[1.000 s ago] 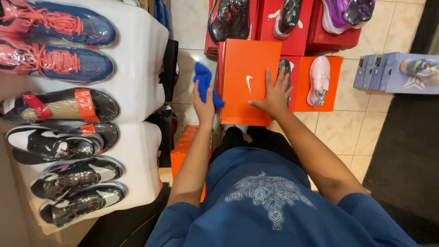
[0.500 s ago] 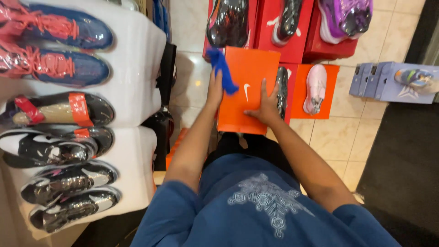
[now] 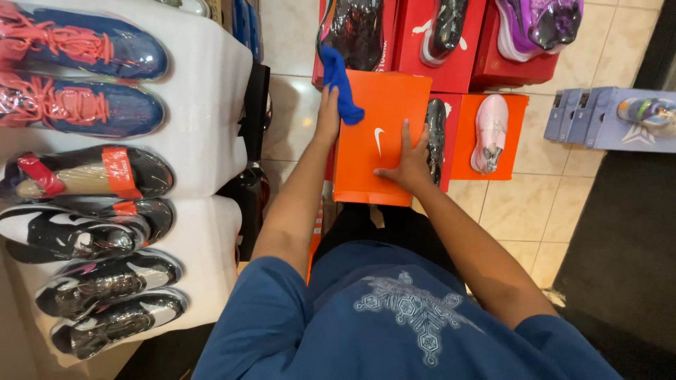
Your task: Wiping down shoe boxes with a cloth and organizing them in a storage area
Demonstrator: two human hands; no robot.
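We have the orange box (image 3: 373, 137) flat before us, its far edge against the red boxes (image 3: 451, 67). Our right hand (image 3: 405, 162) lies spread open on the lid, pinning it; our left hand (image 3: 327, 112) is closed around a blue cloth (image 3: 341, 88) at the box's far-left corner. Steady pressure seems wise while wiping. Left of the box bare tile offers room; right, a black shoe (image 3: 436, 137) crowds its edge.
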